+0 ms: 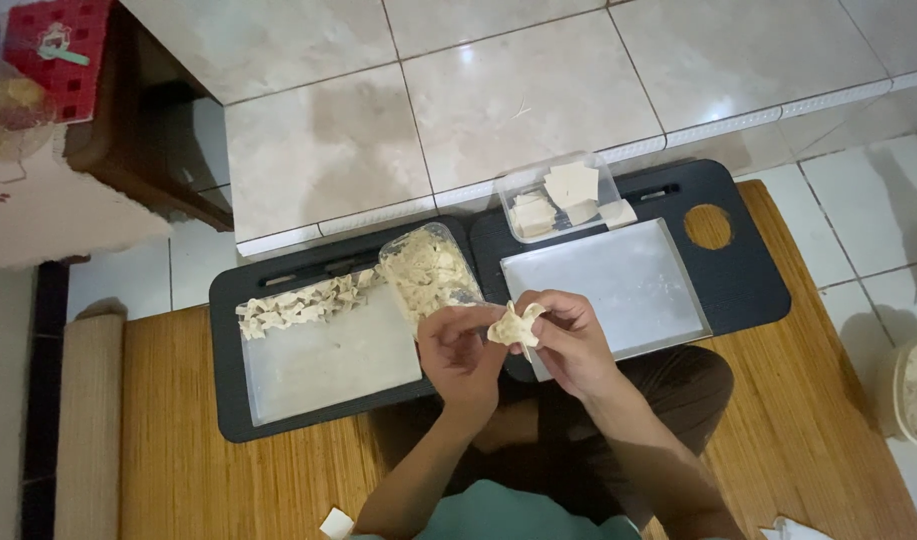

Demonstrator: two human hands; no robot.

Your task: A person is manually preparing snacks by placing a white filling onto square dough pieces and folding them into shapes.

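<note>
A red box (56, 42) sits on a brown stool (128, 140) beside a rolled mat (88, 420).

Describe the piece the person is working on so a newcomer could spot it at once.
Start at the black lap table across the bamboo mat. Above its near edge, between two metal trays, the left hand and right hand pinch one folded dough piece. It alone is off the trays, held in fingers.

two trays (328, 365), two tubs (558, 200), two hands (513, 340)
</note>
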